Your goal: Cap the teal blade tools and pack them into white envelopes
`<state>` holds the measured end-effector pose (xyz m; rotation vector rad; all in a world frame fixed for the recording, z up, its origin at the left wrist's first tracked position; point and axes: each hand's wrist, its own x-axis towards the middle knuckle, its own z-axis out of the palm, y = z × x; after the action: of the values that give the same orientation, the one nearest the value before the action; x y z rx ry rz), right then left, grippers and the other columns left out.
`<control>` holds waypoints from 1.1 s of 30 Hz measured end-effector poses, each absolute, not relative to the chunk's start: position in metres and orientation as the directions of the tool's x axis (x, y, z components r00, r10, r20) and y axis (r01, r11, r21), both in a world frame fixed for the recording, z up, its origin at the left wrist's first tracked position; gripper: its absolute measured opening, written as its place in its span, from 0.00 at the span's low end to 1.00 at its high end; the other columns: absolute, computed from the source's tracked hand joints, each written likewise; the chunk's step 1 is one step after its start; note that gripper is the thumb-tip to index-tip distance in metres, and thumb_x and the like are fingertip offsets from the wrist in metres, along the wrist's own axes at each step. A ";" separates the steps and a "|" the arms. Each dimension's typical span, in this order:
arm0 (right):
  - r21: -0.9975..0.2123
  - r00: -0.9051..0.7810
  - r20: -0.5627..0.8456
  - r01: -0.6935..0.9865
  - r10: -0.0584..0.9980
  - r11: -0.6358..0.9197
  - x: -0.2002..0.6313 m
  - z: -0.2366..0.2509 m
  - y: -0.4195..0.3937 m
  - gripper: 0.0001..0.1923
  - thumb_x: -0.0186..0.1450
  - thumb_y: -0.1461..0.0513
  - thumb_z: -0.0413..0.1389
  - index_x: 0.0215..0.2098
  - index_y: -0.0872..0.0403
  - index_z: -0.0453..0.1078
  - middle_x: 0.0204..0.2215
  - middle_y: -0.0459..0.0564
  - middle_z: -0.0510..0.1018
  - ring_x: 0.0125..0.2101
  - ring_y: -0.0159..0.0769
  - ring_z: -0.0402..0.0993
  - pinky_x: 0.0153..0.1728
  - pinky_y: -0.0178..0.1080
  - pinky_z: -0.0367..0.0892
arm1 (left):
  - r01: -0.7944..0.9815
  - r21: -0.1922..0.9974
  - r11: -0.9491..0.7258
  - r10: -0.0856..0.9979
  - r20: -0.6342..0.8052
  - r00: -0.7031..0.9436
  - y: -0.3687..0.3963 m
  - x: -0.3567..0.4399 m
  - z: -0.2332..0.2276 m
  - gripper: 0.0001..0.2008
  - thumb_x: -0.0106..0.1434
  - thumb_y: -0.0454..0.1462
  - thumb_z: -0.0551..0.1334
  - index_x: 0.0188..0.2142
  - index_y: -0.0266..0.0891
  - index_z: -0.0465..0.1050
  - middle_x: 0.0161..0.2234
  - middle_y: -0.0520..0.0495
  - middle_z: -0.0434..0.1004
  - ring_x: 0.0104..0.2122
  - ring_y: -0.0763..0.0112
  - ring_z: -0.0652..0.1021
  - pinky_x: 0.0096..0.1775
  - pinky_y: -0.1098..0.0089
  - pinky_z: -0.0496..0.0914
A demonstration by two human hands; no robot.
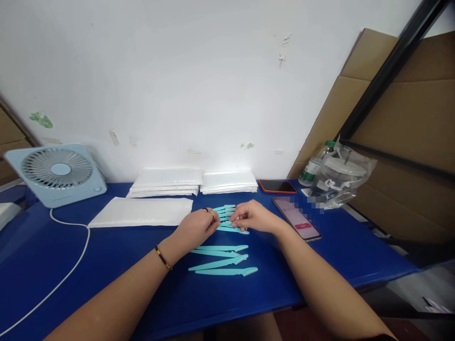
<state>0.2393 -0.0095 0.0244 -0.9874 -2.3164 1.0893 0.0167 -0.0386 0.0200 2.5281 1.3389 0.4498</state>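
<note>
Several turquoise eyebrow razors (227, 272) lie on the blue table (270, 289), in a loose group nearest me with their heads to the right. Farther back, more eyebrow razors (224, 209) lie side by side in a close row between my hands. My left hand (199, 226), with a ring and a bracelet, has its fingers closed at the handle ends of that row, pinching a razor. At the head ends, my right hand (253, 217) pinches a razor between thumb and fingers. The fingers partly hide the row.
White padded envelopes (165, 182) are stacked against the wall, a smaller stack (229, 181) beside them and a single envelope (142, 211) in front. At left stands a blue fan (60, 173) with a white cable. Two phones (300, 222), a bottle (313, 166) and a bagged cup (337, 180) are at right.
</note>
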 end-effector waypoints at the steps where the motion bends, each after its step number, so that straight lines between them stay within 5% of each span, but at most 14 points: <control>1: -0.776 -0.662 0.064 0.437 0.747 0.454 0.239 0.023 -0.008 0.13 0.56 0.54 0.58 0.34 0.54 0.75 0.26 0.46 0.76 0.21 0.28 0.73 0.23 0.30 0.67 | 0.761 0.361 -0.540 0.839 0.153 0.523 -0.037 0.017 0.019 0.14 0.64 0.41 0.49 0.29 0.39 0.69 0.29 0.47 0.70 0.28 0.69 0.70 0.29 0.70 0.60; 5: -0.719 -0.517 0.147 0.530 0.843 0.450 0.256 0.022 0.005 0.12 0.58 0.56 0.56 0.37 0.55 0.74 0.25 0.47 0.76 0.19 0.28 0.71 0.23 0.31 0.65 | 0.752 0.404 -0.520 0.852 0.186 0.489 -0.034 0.014 0.020 0.10 0.61 0.41 0.54 0.36 0.41 0.71 0.36 0.47 0.73 0.36 0.65 0.71 0.36 0.68 0.63; 9: -0.488 -0.339 0.298 0.749 0.892 0.448 0.282 0.021 0.022 0.08 0.58 0.65 0.53 0.31 0.55 0.75 0.29 0.49 0.76 0.26 0.31 0.71 0.29 0.33 0.64 | 0.701 0.468 -0.538 0.816 0.082 0.572 -0.042 0.010 0.028 0.11 0.57 0.44 0.58 0.35 0.42 0.73 0.37 0.49 0.72 0.32 0.69 0.71 0.32 0.70 0.63; 16: -0.361 -0.368 0.205 0.833 0.907 0.420 0.277 0.004 0.032 0.03 0.54 0.63 0.58 0.27 0.54 0.73 0.31 0.50 0.75 0.32 0.34 0.70 0.34 0.34 0.63 | 0.686 0.482 -0.544 0.760 -0.062 0.646 -0.054 0.016 0.027 0.06 0.57 0.40 0.58 0.30 0.43 0.73 0.30 0.51 0.73 0.29 0.70 0.71 0.28 0.72 0.60; 21: -0.429 -0.410 0.201 0.780 0.890 0.456 0.274 0.013 0.022 0.03 0.56 0.62 0.57 0.27 0.54 0.71 0.27 0.47 0.74 0.28 0.31 0.68 0.29 0.32 0.61 | 0.680 0.517 -0.520 0.785 -0.026 0.620 -0.057 0.017 0.029 0.08 0.60 0.38 0.53 0.29 0.41 0.68 0.29 0.50 0.72 0.28 0.70 0.69 0.29 0.72 0.60; 26: -0.563 -0.467 0.342 0.593 0.816 0.575 0.272 0.035 0.004 0.06 0.60 0.60 0.54 0.31 0.55 0.71 0.23 0.45 0.72 0.24 0.30 0.67 0.25 0.31 0.60 | 0.595 0.730 -0.337 0.881 0.022 0.472 -0.047 0.009 0.028 0.10 0.63 0.42 0.47 0.31 0.41 0.61 0.26 0.53 0.65 0.25 0.72 0.65 0.29 0.71 0.61; 33: -0.363 -0.566 0.558 0.491 0.606 0.792 0.257 0.036 -0.005 0.06 0.59 0.67 0.53 0.28 0.53 0.70 0.29 0.48 0.75 0.28 0.30 0.69 0.28 0.32 0.63 | 0.456 0.889 -0.048 0.926 -0.132 0.354 -0.033 -0.001 0.024 0.10 0.59 0.44 0.50 0.30 0.40 0.61 0.22 0.56 0.57 0.23 0.75 0.59 0.26 0.73 0.57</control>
<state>0.2572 -0.0051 0.0364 -0.8081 -2.2858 0.2163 -0.0007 -0.0334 0.0235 1.6657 1.2506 0.6198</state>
